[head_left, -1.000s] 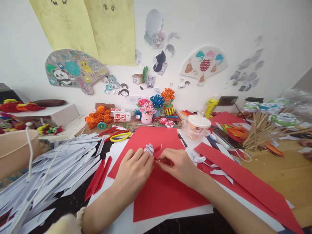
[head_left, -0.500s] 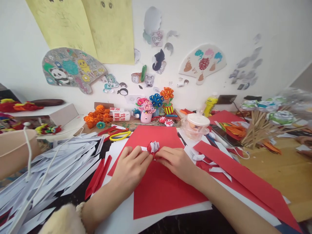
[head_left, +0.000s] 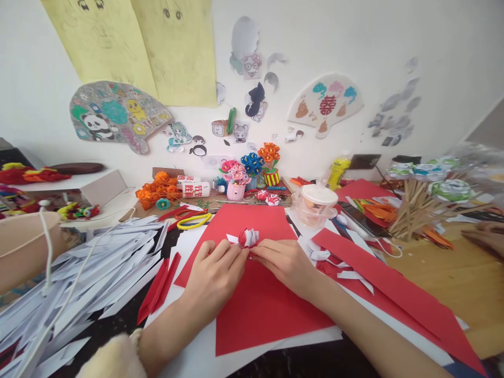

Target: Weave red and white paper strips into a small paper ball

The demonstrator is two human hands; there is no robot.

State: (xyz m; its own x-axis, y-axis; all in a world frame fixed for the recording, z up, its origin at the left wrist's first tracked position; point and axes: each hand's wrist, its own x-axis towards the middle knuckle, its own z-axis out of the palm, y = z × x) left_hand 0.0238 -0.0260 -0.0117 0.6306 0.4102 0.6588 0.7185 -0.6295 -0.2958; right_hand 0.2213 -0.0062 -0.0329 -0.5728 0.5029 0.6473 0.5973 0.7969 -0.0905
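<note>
A small folded paper piece point(head_left: 249, 238) in red and white is pinched between my two hands, above a red paper sheet point(head_left: 271, 315). My left hand point(head_left: 216, 270) grips its lower left side with the fingers closed and bent. From the other side my right hand point(head_left: 285, 260) holds it, thumb and fingers pressed together. A white strip end point(head_left: 232, 239) sticks out to the left above my left fingers. The lower part of the folded piece is hidden behind my fingertips.
Many folded white strips point(head_left: 114, 262) are heaped at left, beside red strips point(head_left: 159, 286). Yellow-handled scissors point(head_left: 193, 221) lie behind. A lidded tub point(head_left: 317, 197) stands back right, near red paper point(head_left: 394, 289). Another person's hand point(head_left: 488, 236) rests at the far right.
My hands stay closed on the folded paper and have shifted it slightly. The white strip end now shows more at its left. The other person's hand has come further into view.
</note>
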